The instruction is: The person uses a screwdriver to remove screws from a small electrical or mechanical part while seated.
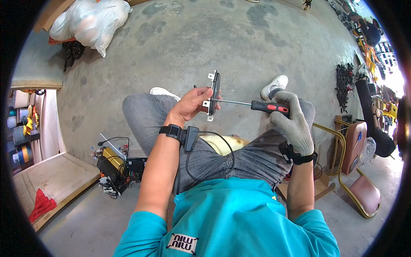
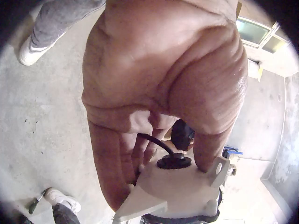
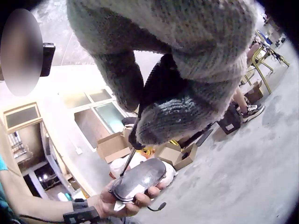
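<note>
My bare left hand (image 1: 193, 104) grips a flat dark lamp-like part (image 1: 214, 93) with white mounting tabs, held on edge above my knees. The left wrist view shows its pale back (image 2: 180, 189) with a black cable grommet (image 2: 174, 162), fingers (image 2: 110, 163) curled round it. My gloved right hand (image 1: 292, 119) grips a screwdriver by its red and black handle (image 1: 269, 107); the metal shaft (image 1: 235, 103) runs left to the part's lower tab. In the right wrist view the part's dark oval face (image 3: 138, 179) sits in the left hand, the shaft (image 3: 128, 161) meeting it.
I sit over a concrete floor (image 1: 192, 38). A tangle of wires and boxes (image 1: 113, 167) lies at my left, a wooden pallet (image 1: 47, 180) beyond it. A padded metal chair (image 1: 361, 171) stands at my right. Bags (image 1: 90, 23) lie far left.
</note>
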Action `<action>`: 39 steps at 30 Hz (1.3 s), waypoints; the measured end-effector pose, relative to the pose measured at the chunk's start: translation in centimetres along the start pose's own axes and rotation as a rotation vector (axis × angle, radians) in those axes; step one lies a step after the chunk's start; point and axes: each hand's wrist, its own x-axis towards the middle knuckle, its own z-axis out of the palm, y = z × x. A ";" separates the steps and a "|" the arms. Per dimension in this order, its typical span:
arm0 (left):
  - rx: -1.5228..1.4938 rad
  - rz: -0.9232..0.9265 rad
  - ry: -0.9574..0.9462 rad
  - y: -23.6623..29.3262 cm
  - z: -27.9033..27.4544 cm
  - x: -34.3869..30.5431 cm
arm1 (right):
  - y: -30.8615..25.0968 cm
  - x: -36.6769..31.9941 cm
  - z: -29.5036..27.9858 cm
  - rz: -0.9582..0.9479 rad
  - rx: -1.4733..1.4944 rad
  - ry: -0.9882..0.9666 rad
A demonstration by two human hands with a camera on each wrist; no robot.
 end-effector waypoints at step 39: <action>0.012 -0.030 0.026 -0.2 -0.1 0.1 | 0.7 0.1 0.3 -0.082 -0.126 0.071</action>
